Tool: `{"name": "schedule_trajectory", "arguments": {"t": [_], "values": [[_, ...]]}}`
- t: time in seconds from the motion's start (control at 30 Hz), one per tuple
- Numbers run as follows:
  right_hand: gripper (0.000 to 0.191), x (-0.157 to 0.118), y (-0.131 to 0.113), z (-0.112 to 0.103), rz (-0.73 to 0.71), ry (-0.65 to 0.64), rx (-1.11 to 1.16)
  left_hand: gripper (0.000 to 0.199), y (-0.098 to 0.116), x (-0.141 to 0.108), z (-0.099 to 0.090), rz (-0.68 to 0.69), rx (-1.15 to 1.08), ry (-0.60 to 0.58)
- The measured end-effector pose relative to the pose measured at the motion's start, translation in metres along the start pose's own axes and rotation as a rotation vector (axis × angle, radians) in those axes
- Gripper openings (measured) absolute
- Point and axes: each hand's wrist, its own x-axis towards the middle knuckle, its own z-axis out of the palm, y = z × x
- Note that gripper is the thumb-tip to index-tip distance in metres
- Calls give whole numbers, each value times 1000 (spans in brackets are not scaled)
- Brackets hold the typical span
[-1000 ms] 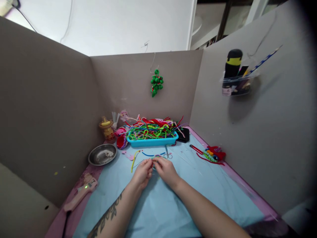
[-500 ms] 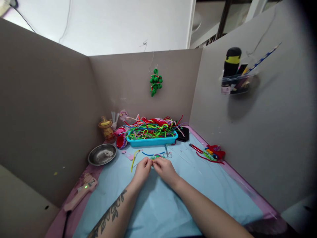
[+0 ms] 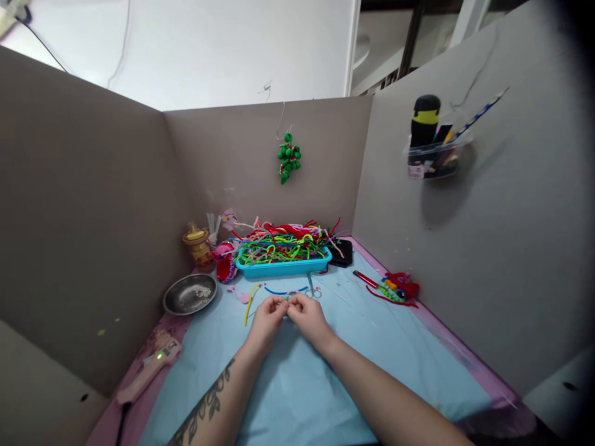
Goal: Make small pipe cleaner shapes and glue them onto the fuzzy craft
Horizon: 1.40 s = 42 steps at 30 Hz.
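The left hand [image 3: 270,316] and right hand [image 3: 308,316] are bare, and a dark leafy-vine tattoo [image 3: 214,396] marks the left forearm [image 3: 237,387].

Counter [image 3: 105,424], pink surface, mostly under a light-blue cloth sheet [image 3: 288,384], wrinkled towards the front. At rear: rectangular bright-blue plastic tray [image 3: 283,269], flat black object [image 3: 344,253] just beside its right end. Left: round shallow metal dish [image 3: 175,302]; nearer, pale-pink glue gun [image 3: 149,375], green light showing. Mid-sheet: bent yellow fuzzy stem [image 3: 250,306], curved blue fuzzy stem [image 3: 282,292], small metal scissors [image 3: 313,292].
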Motion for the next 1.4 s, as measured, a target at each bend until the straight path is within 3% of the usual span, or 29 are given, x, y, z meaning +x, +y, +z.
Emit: {"name": "schedule_trajectory", "arguments": {"t": [0.2,0.53,0.73,1.1,1.4], "values": [[9,-2,3,5,62,-1,91,22,-2,0,-2,155,182,123],[14,-5,0,4,16,-5,67,20,0,-5,0,278,360,97],[14,-5,0,4,0,-42,56,21,2,-7,1,330,475,142],[13,-2,2,4,-11,-93,127,19,-3,1,-6,205,330,86],[11,-1,3,-1,-49,-69,193,30,9,1,-8,-109,-203,23]]}}
